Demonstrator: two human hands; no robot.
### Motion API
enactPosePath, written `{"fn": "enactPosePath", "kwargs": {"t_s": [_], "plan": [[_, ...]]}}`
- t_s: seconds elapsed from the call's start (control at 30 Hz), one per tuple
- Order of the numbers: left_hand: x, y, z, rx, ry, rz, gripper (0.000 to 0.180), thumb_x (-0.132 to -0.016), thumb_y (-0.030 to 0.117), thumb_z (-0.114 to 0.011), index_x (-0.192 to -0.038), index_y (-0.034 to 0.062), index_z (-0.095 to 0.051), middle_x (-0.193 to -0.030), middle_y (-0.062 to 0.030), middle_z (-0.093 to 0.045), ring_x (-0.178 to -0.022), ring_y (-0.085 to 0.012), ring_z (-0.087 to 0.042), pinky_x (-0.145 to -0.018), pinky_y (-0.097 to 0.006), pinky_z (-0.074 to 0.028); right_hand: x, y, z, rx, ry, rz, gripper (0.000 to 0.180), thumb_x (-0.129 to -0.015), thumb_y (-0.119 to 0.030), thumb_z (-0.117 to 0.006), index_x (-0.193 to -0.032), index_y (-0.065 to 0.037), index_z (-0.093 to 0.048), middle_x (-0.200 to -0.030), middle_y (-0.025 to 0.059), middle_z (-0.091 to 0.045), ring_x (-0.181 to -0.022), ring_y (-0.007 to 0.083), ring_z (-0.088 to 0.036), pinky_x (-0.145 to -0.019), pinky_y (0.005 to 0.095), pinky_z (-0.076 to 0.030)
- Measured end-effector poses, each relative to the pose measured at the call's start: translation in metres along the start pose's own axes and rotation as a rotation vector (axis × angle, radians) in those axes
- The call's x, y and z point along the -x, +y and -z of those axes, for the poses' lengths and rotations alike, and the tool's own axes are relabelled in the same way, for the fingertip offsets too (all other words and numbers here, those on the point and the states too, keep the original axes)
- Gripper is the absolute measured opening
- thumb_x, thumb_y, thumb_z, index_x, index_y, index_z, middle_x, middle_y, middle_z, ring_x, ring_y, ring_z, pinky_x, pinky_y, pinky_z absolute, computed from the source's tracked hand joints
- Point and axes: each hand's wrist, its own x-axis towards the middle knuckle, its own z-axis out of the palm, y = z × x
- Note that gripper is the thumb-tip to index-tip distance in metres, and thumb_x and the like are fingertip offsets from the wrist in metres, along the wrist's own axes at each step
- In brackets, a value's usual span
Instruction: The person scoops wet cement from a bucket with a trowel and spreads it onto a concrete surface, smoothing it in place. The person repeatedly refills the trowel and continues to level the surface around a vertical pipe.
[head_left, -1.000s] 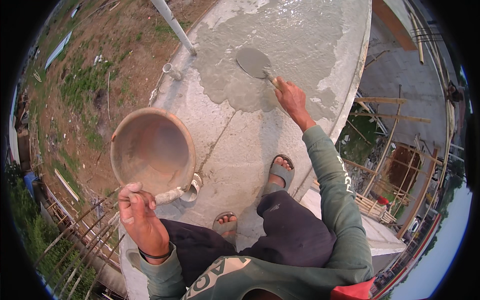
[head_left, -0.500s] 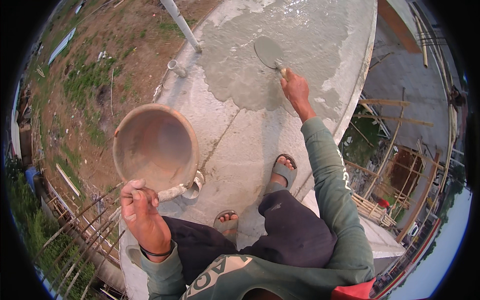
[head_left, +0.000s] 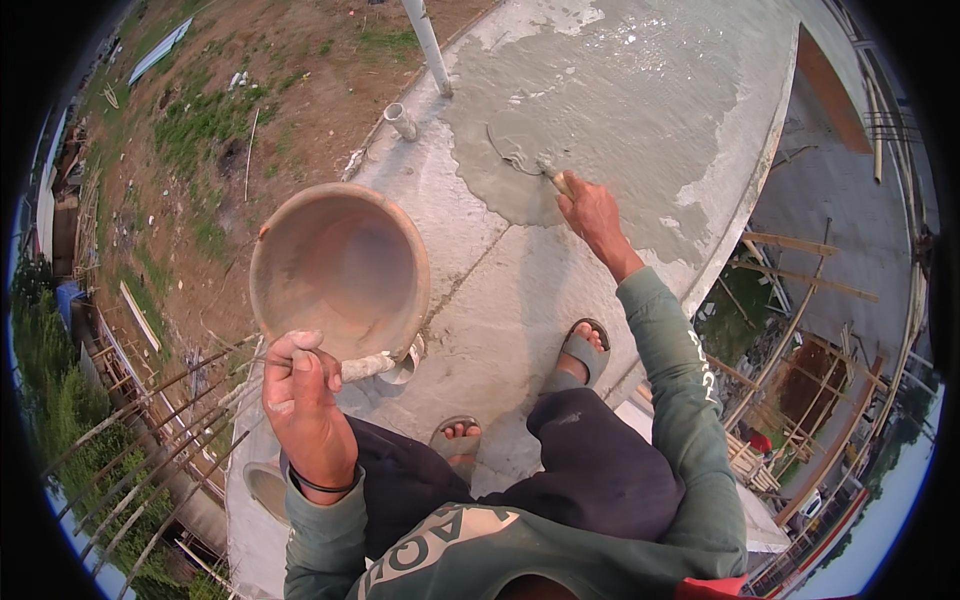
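Observation:
My right hand is closed round the handle of a round-bladed trowel. Its blade lies in the wet grey cement spread over the concrete slab, partly covered by it. My left hand is raised with curled fingers at the near side of a large cement-stained bucket, whose inside shows no contents. A mortar-crusted rod passes at that hand; whether the fingers grip it cannot be made out.
A short pipe stub and a taller pole stand at the slab's left edge, above earth and grass. Bare rebar juts out at the left. The right edge drops to a lower level with bamboo poles. My sandalled feet stand on bare concrete.
The trowel blade has moved slightly towards me and sunk into the wet cement, pushing up a ridge. The whole view has shifted a little; my left hand keeps its curled shape.

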Motion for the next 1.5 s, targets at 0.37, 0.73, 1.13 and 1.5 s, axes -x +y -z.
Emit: {"fn": "enactPosePath", "kwargs": {"t_s": [0.37, 0.73, 1.13, 1.5], "plan": [[-0.011, 0.006, 0.017, 0.144, 0.163, -0.17, 0.023, -0.103, 0.02, -0.053, -0.115, 0.0008, -0.055, -0.072, 0.0027, -0.04, -0.068, -0.0084, -0.039, -0.065, -0.024, -0.034, 0.016, -0.045, -0.017, 0.016, -0.097, 0.102, 0.039, -0.085, -0.023, -0.069, -0.122, -0.014, -0.063, -0.091, 0.0185, -0.069, -0.079, 0.0413, -0.067, -0.066, 0.052, -0.053], [-0.073, 0.058, 0.058, 0.249, 0.271, -0.146, 0.036, -0.106, 0.032, -0.049, -0.107, -0.0028, -0.061, -0.06, 0.006, -0.026, -0.048, -0.004, -0.024, -0.048, -0.023, -0.022, 0.018, -0.015, -0.003, 0.056, -0.039, 0.068, 0.042, -0.085, -0.023, -0.069, -0.125, -0.018, -0.061, -0.086, 0.015, -0.067, -0.077, 0.0388, -0.067, -0.064, 0.0502, -0.053], [-0.075, 0.051, 0.051, 0.142, 0.32, -0.128, 0.034, -0.105, 0.031, -0.052, -0.097, -0.0012, -0.061, -0.058, 0.006, -0.026, -0.047, -0.0049, -0.023, -0.046, -0.025, -0.02, 0.039, 0.034, 0.016, 0.113, 0.073, -0.005, 0.043, -0.086, -0.024, -0.068, -0.128, -0.02, -0.062, -0.09, 0.0138, -0.067, -0.08, 0.0359, -0.067, -0.067, 0.0466, -0.053], [-0.069, 0.03, 0.042, -0.025, 0.266, -0.203, 0.028, -0.103, 0.024, -0.055, -0.092, -0.0009, -0.06, -0.057, 0.0064, -0.027, -0.047, -0.0041, -0.023, -0.046, -0.026, -0.018, 0.021, 0.029, 0.005, 0.042, 0.096, 0.063, 0.043, -0.084, -0.023, -0.07, -0.127, -0.018, -0.065, -0.09, 0.0126, -0.069, -0.081, 0.037, -0.067, -0.069, 0.0472, -0.053]]}}
